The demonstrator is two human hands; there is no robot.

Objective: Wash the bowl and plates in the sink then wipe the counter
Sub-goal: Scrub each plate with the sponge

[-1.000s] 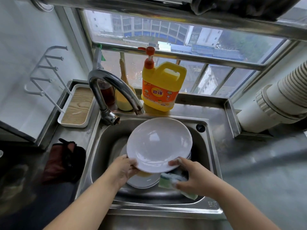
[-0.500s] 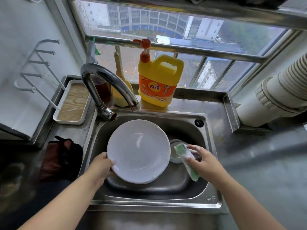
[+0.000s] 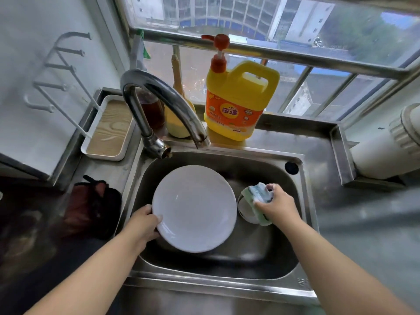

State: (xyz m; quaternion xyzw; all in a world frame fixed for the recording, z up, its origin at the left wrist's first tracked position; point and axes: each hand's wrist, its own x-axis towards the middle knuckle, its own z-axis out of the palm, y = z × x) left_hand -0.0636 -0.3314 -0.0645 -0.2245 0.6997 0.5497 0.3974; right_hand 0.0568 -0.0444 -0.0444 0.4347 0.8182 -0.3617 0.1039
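The brushed stainless-steel counter (image 3: 354, 223) runs round a stainless-steel sink basin (image 3: 227, 278) set under the window, and everything happening is down inside that basin. Behind it a curved chrome tap (image 3: 159, 96) arches over the back rim with no water running, and a yellow dish-soap jug with a red pump (image 3: 238, 103) stands on the sill ledge just beside the spout.

The round white plate (image 3: 194, 208) is the biggest thing in the sink. A second ago it was held up high with both hands at its near edge; now it has come down and over to the left half of the basin, tilted, and only the left hand (image 3: 142, 223) has it, thumb curled over the near-left rim and fingers underneath.

That move has uncovered the small white bowl (image 3: 246, 211) sitting low on the right side of the basin, just beside the plate's edge. The right hand (image 3: 276, 204) has let go of the plate and gone to the bowl, its fingers closed round a green-and-white sponge (image 3: 258, 196) that presses down onto the bowl's rim.

So I judge the bowl is being scrubbed next while the plate is kept out of the way. Whether further plates lie under the big one I cannot tell. The counter wipe is not yet begun.
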